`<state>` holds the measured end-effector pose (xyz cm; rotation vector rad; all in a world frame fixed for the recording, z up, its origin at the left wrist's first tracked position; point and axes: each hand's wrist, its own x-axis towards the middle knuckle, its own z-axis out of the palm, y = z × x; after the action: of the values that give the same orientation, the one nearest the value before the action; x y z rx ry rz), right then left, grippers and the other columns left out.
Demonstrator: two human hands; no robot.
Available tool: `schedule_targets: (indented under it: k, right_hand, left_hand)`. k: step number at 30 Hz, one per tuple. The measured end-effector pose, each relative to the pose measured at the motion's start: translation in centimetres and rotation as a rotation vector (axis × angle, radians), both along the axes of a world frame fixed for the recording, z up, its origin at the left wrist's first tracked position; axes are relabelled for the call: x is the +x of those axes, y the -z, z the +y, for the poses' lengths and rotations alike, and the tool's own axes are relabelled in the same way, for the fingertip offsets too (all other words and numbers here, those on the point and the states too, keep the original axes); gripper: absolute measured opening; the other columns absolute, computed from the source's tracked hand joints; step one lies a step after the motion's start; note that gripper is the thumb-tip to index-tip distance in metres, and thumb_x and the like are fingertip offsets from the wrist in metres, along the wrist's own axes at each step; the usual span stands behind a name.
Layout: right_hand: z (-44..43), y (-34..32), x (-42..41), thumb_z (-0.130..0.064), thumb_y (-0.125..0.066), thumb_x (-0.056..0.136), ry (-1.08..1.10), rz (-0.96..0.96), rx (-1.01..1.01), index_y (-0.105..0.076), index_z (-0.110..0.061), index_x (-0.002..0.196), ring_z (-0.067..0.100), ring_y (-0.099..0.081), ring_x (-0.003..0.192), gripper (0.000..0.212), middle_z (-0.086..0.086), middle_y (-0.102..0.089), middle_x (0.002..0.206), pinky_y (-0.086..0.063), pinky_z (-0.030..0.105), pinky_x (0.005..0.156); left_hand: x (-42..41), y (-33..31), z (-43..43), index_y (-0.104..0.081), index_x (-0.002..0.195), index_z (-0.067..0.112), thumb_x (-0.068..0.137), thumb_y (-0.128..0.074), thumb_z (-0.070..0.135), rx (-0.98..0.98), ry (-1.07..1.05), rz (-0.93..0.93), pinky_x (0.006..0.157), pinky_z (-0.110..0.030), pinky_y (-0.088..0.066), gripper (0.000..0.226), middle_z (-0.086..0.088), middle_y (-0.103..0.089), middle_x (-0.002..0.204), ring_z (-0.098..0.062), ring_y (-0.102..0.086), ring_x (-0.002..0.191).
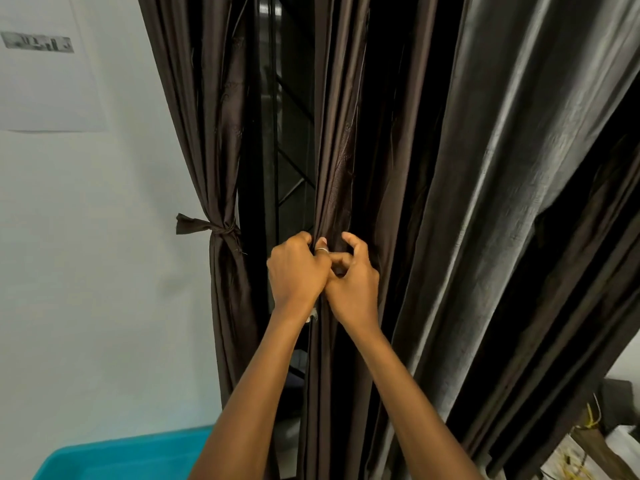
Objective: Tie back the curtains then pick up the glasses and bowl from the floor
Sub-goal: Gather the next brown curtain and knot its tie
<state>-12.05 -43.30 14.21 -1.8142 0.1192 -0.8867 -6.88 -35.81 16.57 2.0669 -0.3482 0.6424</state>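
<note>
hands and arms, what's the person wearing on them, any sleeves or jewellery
No sleeves in view: both forearms are bare. No gloves on the left hand or right hand. A thin silver ring sits on one finger where the hands meet; which hand's is unclear.

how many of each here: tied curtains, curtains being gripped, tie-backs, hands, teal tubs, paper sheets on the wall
tied curtain: 1
gripped curtain: 1
tie-back: 1
hands: 2, left hand and right hand
teal tub: 1
paper sheet: 1
total: 7
</note>
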Motion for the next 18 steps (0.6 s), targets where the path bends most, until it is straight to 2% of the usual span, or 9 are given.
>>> schedule_targets:
  k: [2, 3, 6, 8, 10, 12, 14, 18]
  right_hand:
    - [-0.9, -0.2, -0.1, -0.013, -0.07, 0.095, 0.053, 0.012, -0.071, -0.052, -0.016, 0.137, -0.012, -0.065, 0.087, 0.046, -0.011, -0.075, 0.098, -0.043, 0.001, 0.076]
    - [-1.5, -0.3, -0.2, -0.011, -0.069, 0.094, 0.146, -0.006, -0.105, -0.056, -0.016, 0.133, -0.008, -0.066, 0.086, 0.042, -0.01, -0.074, 0.1, -0.046, 0.005, 0.076]
    - [-2.9, -0.8, -0.5, -0.017, -0.069, 0.091, 0.502, -0.088, -0.189, -0.062, -0.019, 0.122, 0.008, -0.064, 0.09, 0.031, -0.006, -0.065, 0.11, -0.055, 0.029, 0.076]
    - [-3.9, -1.2, -0.5, -0.023, -0.073, 0.09, 0.615, -0.063, -0.188, -0.056, -0.017, 0.125, 0.012, -0.059, 0.097, 0.04, -0.001, -0.054, 0.122, -0.05, 0.029, 0.074]
    - [-5.1, -1.6, -0.5, -0.029, -0.076, 0.088, 0.632, 0.026, -0.161, -0.05, -0.016, 0.131, 0.016, -0.058, 0.104, 0.051, 0.002, -0.052, 0.127, -0.046, 0.029, 0.076]
    - [-6.2, -2.1, -0.6, -0.03, -0.075, 0.089, 0.581, 0.098, -0.157, -0.053, -0.016, 0.13, 0.02, -0.063, 0.106, 0.048, 0.001, -0.061, 0.121, -0.049, 0.031, 0.08]
    - [-7.3, -2.3, -0.6, -0.027, -0.071, 0.094, 0.523, 0.164, -0.16, -0.063, -0.015, 0.124, 0.023, -0.068, 0.103, 0.033, 0.001, -0.072, 0.107, -0.049, 0.03, 0.083]
    - [-10.1, -2.3, -1.1, -0.024, -0.069, 0.094, 0.588, 0.164, -0.155, -0.072, -0.012, 0.105, 0.029, -0.07, 0.1, 0.016, 0.005, -0.077, 0.093, -0.05, 0.032, 0.083]
  left_hand:
    - [0.0, 0.2, 0.1, -0.042, 0.06, 0.022, 0.096, -0.06, 0.036, 0.012, 0.0, -0.017, 0.054, -0.033, -0.047, 0.042, 0.002, -0.051, 0.054, -0.023, -0.059, 0.056]
    - [-0.1, 0.2, 0.2, -0.04, 0.059, 0.023, 0.096, -0.06, 0.037, 0.018, 0.0, -0.025, 0.054, -0.032, -0.044, 0.044, 0.003, -0.049, 0.052, -0.022, -0.057, 0.054]
    - [-0.1, 0.4, 0.6, -0.036, 0.056, 0.023, 0.096, -0.062, 0.035, 0.004, 0.003, -0.038, 0.054, -0.028, -0.037, 0.049, 0.005, -0.043, 0.048, -0.014, -0.047, 0.045]
    - [0.1, 0.4, 0.8, -0.036, 0.055, 0.022, 0.096, -0.063, 0.033, -0.009, 0.021, -0.046, 0.051, -0.026, -0.034, 0.05, 0.005, -0.041, 0.046, -0.011, -0.043, 0.042]
    - [0.2, 0.3, 0.9, -0.036, 0.054, 0.022, 0.096, -0.064, 0.031, -0.018, 0.04, -0.051, 0.049, -0.024, -0.031, 0.051, 0.005, -0.04, 0.045, -0.01, -0.04, 0.04]
    - [0.3, 0.3, 1.0, -0.036, 0.053, 0.023, 0.096, -0.063, 0.03, -0.016, 0.053, -0.061, 0.047, -0.023, -0.029, 0.052, 0.006, -0.039, 0.044, -0.01, -0.039, 0.039]
    - [0.5, 0.3, 1.4, -0.036, 0.052, 0.023, 0.097, -0.063, 0.03, -0.005, 0.053, -0.066, 0.046, -0.022, -0.028, 0.053, 0.007, -0.038, 0.043, -0.009, -0.038, 0.038]
    - [1.6, -0.2, 3.3, -0.036, 0.05, 0.019, 0.097, -0.06, 0.031, 0.017, -0.018, -0.045, 0.052, -0.027, -0.033, 0.054, 0.004, -0.038, 0.044, -0.013, -0.04, 0.042]
